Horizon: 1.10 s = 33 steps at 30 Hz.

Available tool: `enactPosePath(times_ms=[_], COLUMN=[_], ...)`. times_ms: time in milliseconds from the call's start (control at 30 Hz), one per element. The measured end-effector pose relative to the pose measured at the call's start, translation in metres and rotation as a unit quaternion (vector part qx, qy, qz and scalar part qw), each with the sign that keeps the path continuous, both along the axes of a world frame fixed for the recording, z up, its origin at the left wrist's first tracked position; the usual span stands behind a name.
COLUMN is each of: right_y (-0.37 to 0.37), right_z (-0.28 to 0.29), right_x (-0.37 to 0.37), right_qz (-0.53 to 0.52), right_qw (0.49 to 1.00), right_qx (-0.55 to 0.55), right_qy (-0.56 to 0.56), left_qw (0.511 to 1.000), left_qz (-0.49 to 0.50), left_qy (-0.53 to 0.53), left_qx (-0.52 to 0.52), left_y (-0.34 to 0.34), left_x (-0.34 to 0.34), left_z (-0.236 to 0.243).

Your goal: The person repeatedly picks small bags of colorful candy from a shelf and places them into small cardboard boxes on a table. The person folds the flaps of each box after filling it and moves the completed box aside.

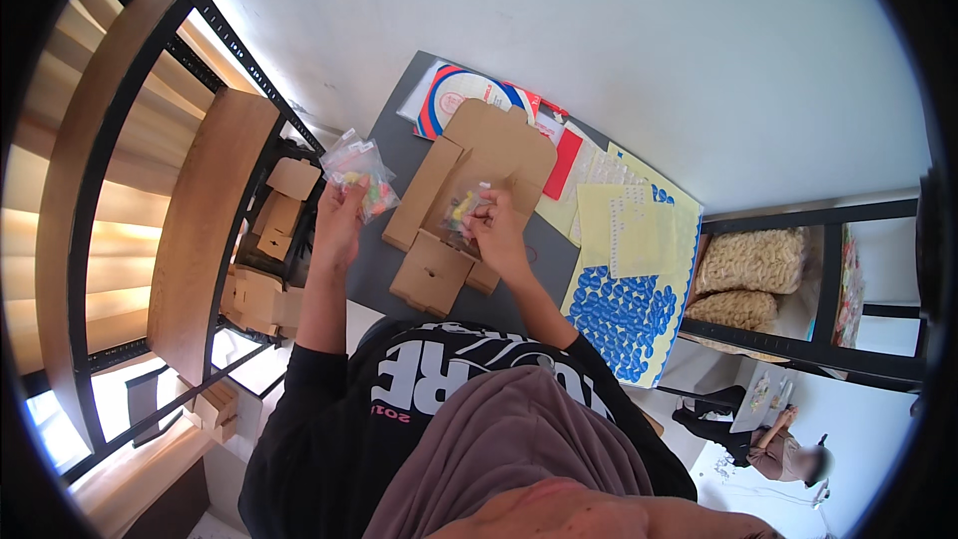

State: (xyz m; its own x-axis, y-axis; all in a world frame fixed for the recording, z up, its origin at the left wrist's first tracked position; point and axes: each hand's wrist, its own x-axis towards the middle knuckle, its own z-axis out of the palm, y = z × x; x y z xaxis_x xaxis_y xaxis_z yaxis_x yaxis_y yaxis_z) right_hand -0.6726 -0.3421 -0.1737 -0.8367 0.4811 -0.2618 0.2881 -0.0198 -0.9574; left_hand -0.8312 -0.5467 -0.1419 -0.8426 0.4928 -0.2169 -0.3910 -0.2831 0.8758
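Head view: your grey table carries an open cardboard box, its lid folded back. To the box's right lies a pale yellow sheet covered in blue ovals. Your left hand grips a bundle of clear bags with coloured pieces, left of the box. Your right hand pinches one smaller clear bag over the box's interior; whether it touches the cardboard, you cannot tell.

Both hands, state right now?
Left hand: closed, holding clear bags.
Right hand: closed, holding a small clear bag.
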Motion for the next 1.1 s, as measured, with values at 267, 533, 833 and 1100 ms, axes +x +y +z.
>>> enactPosePath(times_ms=[267, 533, 833, 1100], right_y=[-0.001, -0.013, 0.005, 0.014], right_z=[0.009, 0.035, 0.067, 0.061], right_x=[0.001, -0.005, 0.000, 0.016], right_qz=[0.165, 0.164, -0.005, -0.076], right_qw=[0.948, 0.903, 0.998, 0.993], right_qx=[0.259, 0.383, 0.054, 0.017], right_qy=[-0.086, -0.102, 0.036, 0.086], left_qw=[1.000, 0.996, 0.973, 0.990], left_qz=[0.005, -0.071, -0.182, -0.131], left_qy=[-0.024, -0.062, -0.134, -0.044], left_qx=[0.008, 0.009, 0.052, -0.023], left_y=[0.022, 0.045, 0.067, 0.072], left_x=[-0.006, -0.002, 0.020, 0.030], left_z=[-0.001, 0.007, 0.008, 0.014])
